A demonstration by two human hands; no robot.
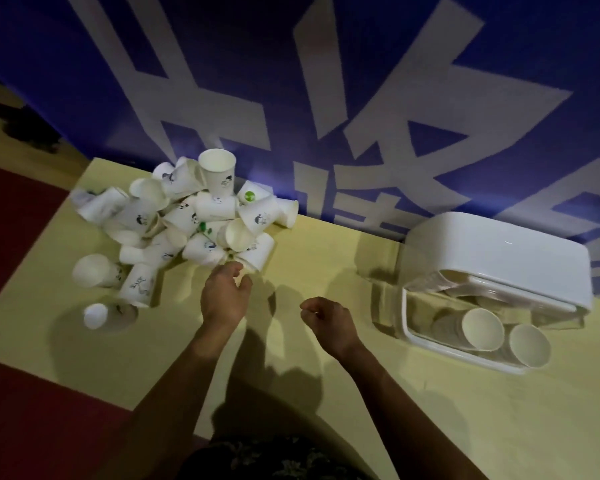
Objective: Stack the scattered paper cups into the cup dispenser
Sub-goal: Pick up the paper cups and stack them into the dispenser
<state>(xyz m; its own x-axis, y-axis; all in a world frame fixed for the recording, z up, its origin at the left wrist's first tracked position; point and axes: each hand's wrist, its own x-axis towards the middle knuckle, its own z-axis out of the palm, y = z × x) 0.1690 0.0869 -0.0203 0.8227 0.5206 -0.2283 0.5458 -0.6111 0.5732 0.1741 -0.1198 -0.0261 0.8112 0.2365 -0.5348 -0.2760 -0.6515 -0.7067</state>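
Head view, the only one supplied: the left hand [226,295] reaches to the lower edge of the heap of paper cups [187,220] in the upper left of the frame, its thumb and fingers closing on the rim of the nearest cup [253,255]; whether that cup is fully pinched or merely touched cannot be told, as the fingertips cover the contact. The right hand [326,322] hangs over the yellow table [326,244] at centre frame, fingers loosely curled and holding nothing. The cup dispenser [492,271] sits at the right of the frame, white lid raised, two nested stacks of cups [484,329] lying in its clear tray with mouths toward the camera. Risks, as judged: the nearest cup lies at the foot of the heap with others leaning on it, so drawing it out could topple neighbours, and the stray cups [96,315] at lower left lie near the table edge and could roll off. A thin paper rim may crush under a hard pinch, and a dented cup would nest badly on a stack. Light is dim and the picture soft. Markings: the cups carry small dark printed figures and some a green round mark, none legible; the blue backdrop [326,81] bears large white characters, cropped and not readable in full.
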